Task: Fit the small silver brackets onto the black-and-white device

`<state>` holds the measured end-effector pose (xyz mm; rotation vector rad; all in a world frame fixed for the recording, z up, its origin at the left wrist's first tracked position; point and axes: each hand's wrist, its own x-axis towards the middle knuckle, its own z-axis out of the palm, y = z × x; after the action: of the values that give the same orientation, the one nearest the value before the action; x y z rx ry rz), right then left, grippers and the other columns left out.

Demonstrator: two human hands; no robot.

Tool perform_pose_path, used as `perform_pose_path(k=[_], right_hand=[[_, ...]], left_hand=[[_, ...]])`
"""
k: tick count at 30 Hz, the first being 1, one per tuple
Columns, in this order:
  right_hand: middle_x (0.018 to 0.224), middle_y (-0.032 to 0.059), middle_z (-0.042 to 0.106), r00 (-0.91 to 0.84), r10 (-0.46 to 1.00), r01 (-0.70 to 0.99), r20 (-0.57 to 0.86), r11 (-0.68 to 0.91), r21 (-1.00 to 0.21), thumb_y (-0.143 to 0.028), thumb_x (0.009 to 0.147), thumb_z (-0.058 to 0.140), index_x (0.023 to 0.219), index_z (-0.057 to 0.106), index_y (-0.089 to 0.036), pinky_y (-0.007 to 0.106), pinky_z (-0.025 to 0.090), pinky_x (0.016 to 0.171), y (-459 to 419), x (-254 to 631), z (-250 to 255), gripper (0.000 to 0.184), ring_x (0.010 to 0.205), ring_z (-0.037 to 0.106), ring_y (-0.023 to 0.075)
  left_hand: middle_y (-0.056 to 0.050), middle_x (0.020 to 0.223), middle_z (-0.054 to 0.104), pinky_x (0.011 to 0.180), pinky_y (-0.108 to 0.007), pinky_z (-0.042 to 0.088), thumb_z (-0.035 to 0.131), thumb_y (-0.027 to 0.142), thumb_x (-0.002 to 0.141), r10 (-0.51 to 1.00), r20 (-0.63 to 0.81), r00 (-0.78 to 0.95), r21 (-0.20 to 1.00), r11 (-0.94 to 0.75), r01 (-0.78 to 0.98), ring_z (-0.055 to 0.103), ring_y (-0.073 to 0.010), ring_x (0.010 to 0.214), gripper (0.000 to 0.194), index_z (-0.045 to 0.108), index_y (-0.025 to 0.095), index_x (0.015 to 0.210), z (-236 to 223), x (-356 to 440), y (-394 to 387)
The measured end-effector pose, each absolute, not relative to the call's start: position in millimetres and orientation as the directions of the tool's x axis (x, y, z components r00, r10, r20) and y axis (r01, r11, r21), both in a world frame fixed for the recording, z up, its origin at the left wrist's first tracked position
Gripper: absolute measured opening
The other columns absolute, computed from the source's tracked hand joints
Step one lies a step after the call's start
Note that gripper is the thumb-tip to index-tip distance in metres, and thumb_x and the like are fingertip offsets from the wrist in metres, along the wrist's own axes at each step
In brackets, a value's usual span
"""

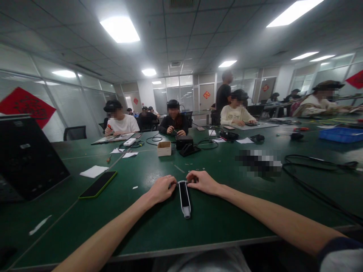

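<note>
A narrow white device with a long black face (185, 198) lies flat on the green table (159, 226), its length pointing away from me. My left hand (162, 189) rests at its far end on the left, fingers curled and pinched against it. My right hand (202, 181) meets that same far end from the right, fingers also curled against it. What the fingertips grip there is too small to make out.
A phone in a green case (98, 184) lies to the left, past it a dark laptop (25, 158). A small cardboard box (164, 148), a black device (185, 145) and cables (317, 177) sit farther back. Several people work at the far side.
</note>
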<state>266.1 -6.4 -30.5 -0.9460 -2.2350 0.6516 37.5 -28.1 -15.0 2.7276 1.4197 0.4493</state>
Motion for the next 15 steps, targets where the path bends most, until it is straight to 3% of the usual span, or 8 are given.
perform_pose_path(k=[15], right_hand=[[0.083,0.003,0.067,-0.546,0.759,0.515,0.355,0.638,-0.572,-0.027,0.081,0.061,0.093,0.068,-0.016,0.025,0.046,0.064,-8.0,266.1,-28.8,0.018,0.071,0.059,0.0139]], left_hand=[[-0.004,0.088,0.065,0.073,-0.027,0.044,0.047,0.018,0.087,0.793,0.257,0.553,0.151,-0.598,0.787,0.06,-0.017,0.079,0.017,0.064,0.018,0.091,-18.2,36.4,-25.7]])
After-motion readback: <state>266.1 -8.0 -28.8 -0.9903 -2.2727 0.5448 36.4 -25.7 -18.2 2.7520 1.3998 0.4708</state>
